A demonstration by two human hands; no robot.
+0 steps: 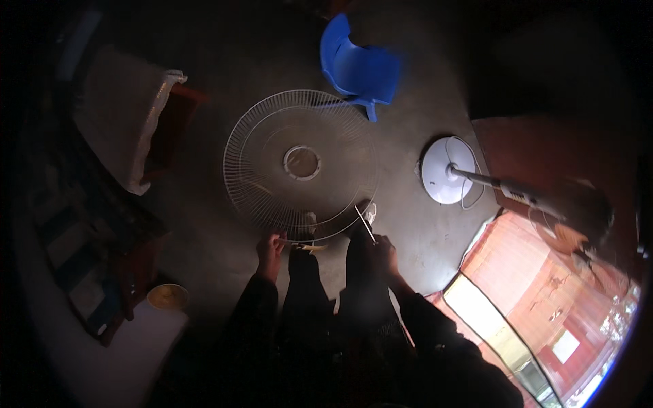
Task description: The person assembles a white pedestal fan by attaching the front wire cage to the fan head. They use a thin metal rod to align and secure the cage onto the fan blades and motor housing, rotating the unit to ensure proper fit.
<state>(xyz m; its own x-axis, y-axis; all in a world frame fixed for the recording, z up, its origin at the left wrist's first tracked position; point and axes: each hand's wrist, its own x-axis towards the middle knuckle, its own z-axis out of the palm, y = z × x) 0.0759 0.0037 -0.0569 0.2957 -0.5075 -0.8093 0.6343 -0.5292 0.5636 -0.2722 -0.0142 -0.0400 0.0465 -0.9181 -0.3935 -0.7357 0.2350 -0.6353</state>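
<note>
A round wire fan grille (301, 163) with a ring at its centre is held out in front of my legs. My left hand (270, 254) is closed on the near left part of its rim. In my right hand (384, 255), closed too, is a thin pale rod (364, 223) that points up and left toward the grille's near right edge. Its exact kind I cannot make out. To the right stands a pedestal fan (476, 178) with a white round base and a grey pole. Its blades (571, 241) show dimly at the top.
Beyond the grille is a blue plastic chair (364, 68). A cloth-covered table (122, 115) stands at the left, and a yellowish bowl (168, 296) lies lower left. A cord (478, 153) loops around the fan base. Bright reddish curtains (524, 279) hang at the lower right.
</note>
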